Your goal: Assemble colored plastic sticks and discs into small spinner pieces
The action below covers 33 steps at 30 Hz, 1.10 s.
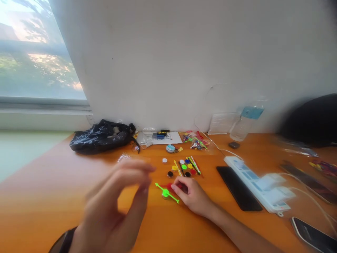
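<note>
My left hand (pixel 116 203) is raised close to the camera, blurred, with its thumb and forefinger brought together in a pinch; anything between them is hidden. Lower on the wooden table, my right hand (pixel 191 193) has its thumb and fingers closed on a red plastic arrow (pixel 164 186), mostly covered by the fingers. Just left of those fingertips is a bright green arrow spinner (pixel 165 193) with a round hub, slanting down to the right. Beyond the right hand lie several small coloured discs (pixel 184 167) and thin plastic arrows (pixel 195 165).
A black plastic bag (pixel 102 137) rests at the back left. Small bagged parts (pixel 196 140) lie near the wall. To the right are a black phone (pixel 238 188), a white power strip (pixel 255 184) with cables, a clear bottle (pixel 240 128) and another phone (pixel 313 233).
</note>
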Each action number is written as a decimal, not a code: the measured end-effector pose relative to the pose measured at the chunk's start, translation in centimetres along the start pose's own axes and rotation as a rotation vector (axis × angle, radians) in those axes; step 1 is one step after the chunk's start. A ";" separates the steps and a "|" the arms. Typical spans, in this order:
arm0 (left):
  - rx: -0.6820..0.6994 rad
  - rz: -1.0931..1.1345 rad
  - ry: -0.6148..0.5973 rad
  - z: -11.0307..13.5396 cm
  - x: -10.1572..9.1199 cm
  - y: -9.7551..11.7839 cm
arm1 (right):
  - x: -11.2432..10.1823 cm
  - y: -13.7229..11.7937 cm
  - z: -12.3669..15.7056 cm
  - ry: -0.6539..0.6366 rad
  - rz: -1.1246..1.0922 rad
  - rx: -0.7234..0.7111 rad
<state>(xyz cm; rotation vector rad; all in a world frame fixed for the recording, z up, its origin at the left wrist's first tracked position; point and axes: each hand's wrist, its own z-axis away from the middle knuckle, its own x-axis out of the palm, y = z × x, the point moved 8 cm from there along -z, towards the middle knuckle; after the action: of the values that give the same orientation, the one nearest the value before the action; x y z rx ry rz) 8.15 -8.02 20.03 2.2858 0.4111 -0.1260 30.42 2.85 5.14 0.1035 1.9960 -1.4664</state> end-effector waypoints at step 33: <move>0.079 -0.213 -0.547 2.1 8.6 -8.6 | -0.1 -2.0 0.6 0.070 0.034 -0.073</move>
<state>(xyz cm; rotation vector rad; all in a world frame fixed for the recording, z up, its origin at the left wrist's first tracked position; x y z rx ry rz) 13.53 -1.92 10.74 2.1617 0.3598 -0.8639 29.91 1.58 6.75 0.1580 2.0913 -1.3844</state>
